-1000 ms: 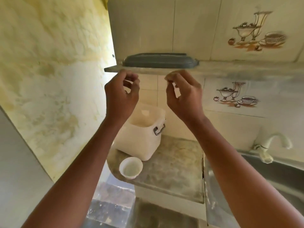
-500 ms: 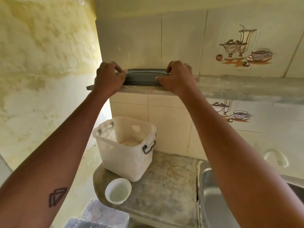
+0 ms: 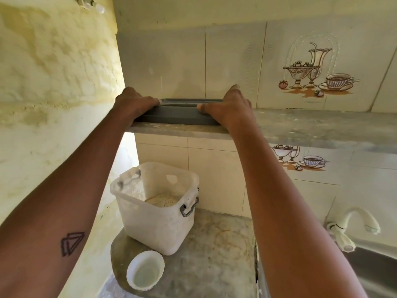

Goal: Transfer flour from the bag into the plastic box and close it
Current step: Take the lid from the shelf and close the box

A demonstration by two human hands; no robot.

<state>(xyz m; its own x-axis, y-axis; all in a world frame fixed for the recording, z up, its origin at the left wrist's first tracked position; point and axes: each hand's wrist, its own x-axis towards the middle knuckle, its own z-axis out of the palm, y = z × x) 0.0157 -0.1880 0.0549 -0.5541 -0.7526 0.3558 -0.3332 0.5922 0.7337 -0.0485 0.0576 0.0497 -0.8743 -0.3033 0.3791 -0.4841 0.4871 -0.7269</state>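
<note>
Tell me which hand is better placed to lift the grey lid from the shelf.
Neither alone: left hand and right hand each grip an end of the grey lid on the shelf, so both together.

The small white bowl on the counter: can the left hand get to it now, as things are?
Probably not at once. The left hand holds the grey lid on the shelf, with the right hand. The small white bowl sits uncovered below, beside the plastic box, so nothing blocks it once the hand lets go.
</note>
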